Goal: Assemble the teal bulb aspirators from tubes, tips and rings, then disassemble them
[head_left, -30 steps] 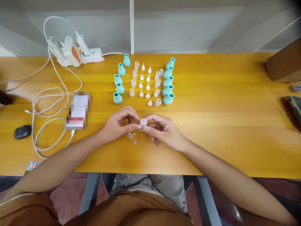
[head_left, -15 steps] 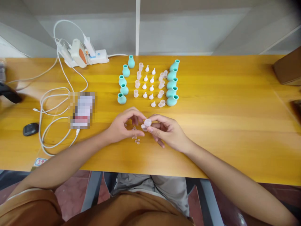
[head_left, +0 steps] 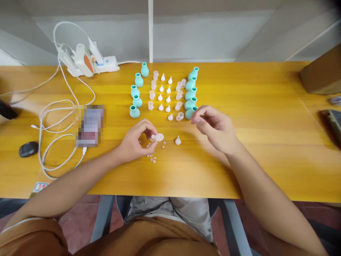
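Observation:
My left hand is closed in a pinch on a small clear plastic cap, just above the wooden table. Several tiny clear rings lie under and beside it. A clear cone-shaped tip stands alone on the table to the right of the cap. My right hand hovers near the closest teal rubber bulb, fingers loosely curled and apart, holding nothing. Behind lie rows of teal bulbs, clear cups and clear tips.
White cables and a power strip with a plugged charger lie at the left back. A blurred-out card and a black mouse sit left. A brown box stands at the right edge.
My right hand let go of the clear cap and moved right and back toward the teal bulbs. The cap stays in my left hand. A cone tip now stands alone on the table.

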The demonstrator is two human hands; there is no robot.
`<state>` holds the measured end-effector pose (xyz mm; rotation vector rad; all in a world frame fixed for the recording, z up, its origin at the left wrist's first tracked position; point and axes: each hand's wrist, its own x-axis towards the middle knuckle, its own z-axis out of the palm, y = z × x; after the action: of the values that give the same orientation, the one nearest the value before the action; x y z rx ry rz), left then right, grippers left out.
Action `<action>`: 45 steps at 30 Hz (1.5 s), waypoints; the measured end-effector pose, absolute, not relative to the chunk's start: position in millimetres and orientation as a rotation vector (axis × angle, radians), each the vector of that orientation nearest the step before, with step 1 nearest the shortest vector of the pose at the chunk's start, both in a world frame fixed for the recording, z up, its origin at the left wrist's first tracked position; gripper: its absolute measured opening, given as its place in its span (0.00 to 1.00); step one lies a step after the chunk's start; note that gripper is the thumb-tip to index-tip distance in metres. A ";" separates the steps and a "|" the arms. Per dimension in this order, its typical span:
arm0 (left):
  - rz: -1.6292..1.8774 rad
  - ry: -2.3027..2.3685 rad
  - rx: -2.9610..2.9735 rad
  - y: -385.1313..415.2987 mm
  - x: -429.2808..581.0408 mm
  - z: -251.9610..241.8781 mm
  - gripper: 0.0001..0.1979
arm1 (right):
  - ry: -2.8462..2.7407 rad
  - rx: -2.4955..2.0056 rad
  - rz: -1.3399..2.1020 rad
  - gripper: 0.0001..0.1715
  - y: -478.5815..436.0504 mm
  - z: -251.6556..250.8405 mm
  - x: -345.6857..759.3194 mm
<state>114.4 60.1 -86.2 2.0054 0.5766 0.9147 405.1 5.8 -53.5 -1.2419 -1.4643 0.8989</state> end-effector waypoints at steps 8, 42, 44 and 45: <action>0.902 0.661 2.099 59.5 115.7 -83.7 0.12 | -2.237 -1.225 1.024 0.16 9.2 -73.2 423.0; 0.833 0.689 2.127 58.1 114.4 -81.1 0.07 | -2.036 -0.947 0.550 0.05 1.1 -80.5 386.0; 0.836 0.685 2.110 58.7 114.3 -81.6 0.07 | -2.034 -0.947 0.547 0.05 1.5 -80.2 386.4; 0.835 0.685 2.106 58.9 114.3 -81.8 0.07 | -2.034 -0.951 0.547 0.05 1.7 -80.1 386.6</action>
<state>114.3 58.9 -81.8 2.1064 0.6845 0.8355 386.6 1.7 -80.1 -0.9513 -2.0342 0.5475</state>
